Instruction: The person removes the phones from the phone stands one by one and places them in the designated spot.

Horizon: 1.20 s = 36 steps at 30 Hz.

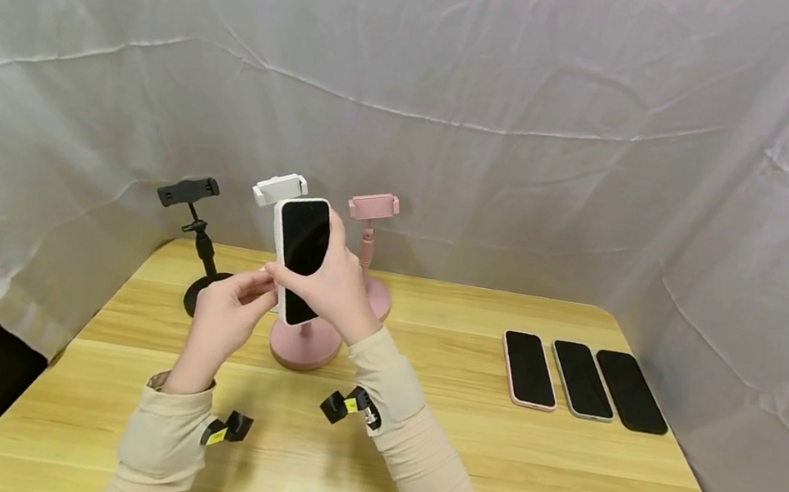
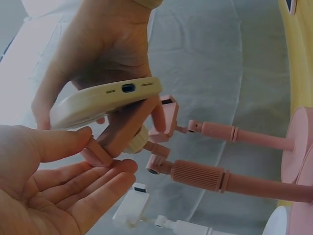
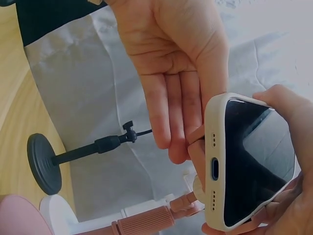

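My right hand (image 1: 339, 289) holds a smartphone (image 1: 307, 244) in a white case, thumb across its lower screen and fingers at the far edge. Tilted, the phone lies against the clamp (image 2: 128, 126) of a pink phone stand, whose round base (image 1: 304, 348) is on the table. With thumb and fingers my left hand (image 1: 226, 315) pinches the end lip (image 2: 99, 152) of that clamp, beside the phone's edge. The left wrist view shows the phone's charging port (image 2: 128, 88). From the head view the clamp is hidden behind the phone.
A black phone stand (image 1: 201, 244) stands at left, a white stand's holder (image 1: 281, 190) rises behind the held phone, and another pink stand (image 1: 373, 208) is behind right. Three phones, pink-edged (image 1: 530, 370), grey-edged (image 1: 583, 380) and black (image 1: 631, 391), lie on the wooden table's (image 1: 426, 452) right side.
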### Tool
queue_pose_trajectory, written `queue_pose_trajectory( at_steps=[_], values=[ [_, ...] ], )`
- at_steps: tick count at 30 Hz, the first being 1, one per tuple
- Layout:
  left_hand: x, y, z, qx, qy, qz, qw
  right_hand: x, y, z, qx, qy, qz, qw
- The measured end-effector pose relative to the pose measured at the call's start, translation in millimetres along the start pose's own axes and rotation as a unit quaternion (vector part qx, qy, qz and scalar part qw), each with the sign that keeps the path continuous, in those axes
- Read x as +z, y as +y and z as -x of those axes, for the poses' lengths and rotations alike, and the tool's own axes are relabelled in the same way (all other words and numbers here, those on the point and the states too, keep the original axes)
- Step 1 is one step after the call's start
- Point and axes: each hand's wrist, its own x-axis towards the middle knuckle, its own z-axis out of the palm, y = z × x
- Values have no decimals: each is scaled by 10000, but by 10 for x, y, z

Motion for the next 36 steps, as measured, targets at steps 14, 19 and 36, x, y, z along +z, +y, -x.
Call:
queue_pose_trajectory(
  at_steps=[14, 19, 36],
  values=[
    [25, -63, -17, -96, 56, 389, 9992, -197, -93, -88, -163, 732, -1194, 9900],
    [12, -74, -22, -162, 82, 449, 9988, -376, -98, -108, -134, 961, -1242, 9875],
    [-10, -70, -18, -245, 2, 588, 9980, -823, 584, 127, 335, 1336, -693, 9880]
  ],
)
